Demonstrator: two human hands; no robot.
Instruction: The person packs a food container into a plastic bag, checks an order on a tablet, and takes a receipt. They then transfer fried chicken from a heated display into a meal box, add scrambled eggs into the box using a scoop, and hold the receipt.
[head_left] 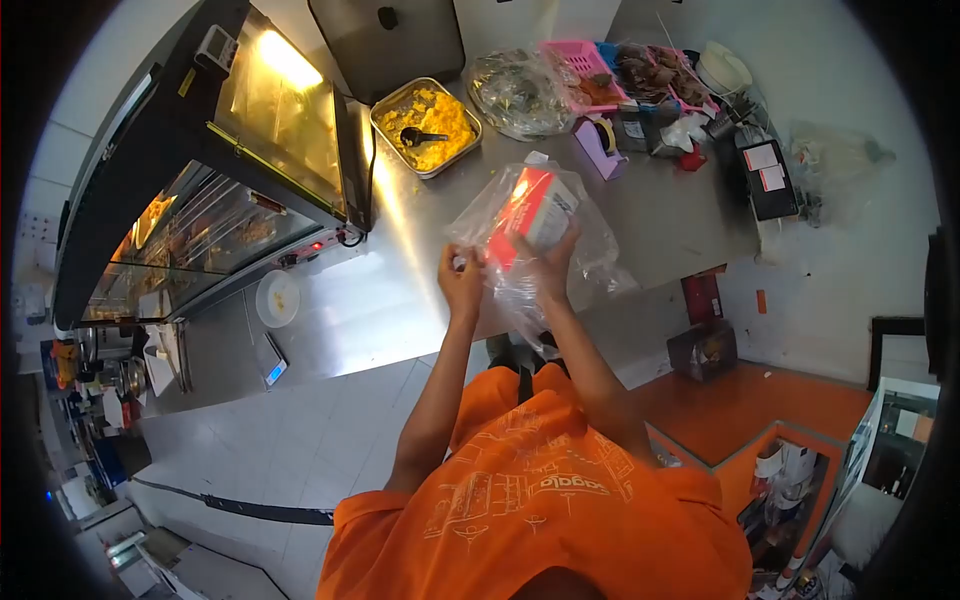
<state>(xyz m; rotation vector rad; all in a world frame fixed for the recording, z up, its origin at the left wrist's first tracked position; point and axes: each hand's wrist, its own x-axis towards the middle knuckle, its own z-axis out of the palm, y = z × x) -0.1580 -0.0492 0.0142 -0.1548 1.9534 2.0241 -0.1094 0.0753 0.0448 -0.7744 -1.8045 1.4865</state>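
Note:
A red and white box (520, 212) lies tilted within a large clear plastic bag (596, 228) above the steel counter's front part. My left hand (462, 280) pinches the bag's plastic at its left edge, with the fingers closed. Around the box's lower right side, my right hand (546, 268) has its fingers wrapped; whether a layer of plastic lies between them I cannot tell. Loose plastic hangs below my right hand, toward the counter edge.
A steel counter (400, 290) runs across. At its back are a metal tray of yellow food (440, 120) with a black scoop (420, 136), a bagged bundle (520, 95) and a purple tape dispenser (600, 150). Leftward stand a lit display warmer (270, 130) and a white plate (278, 298).

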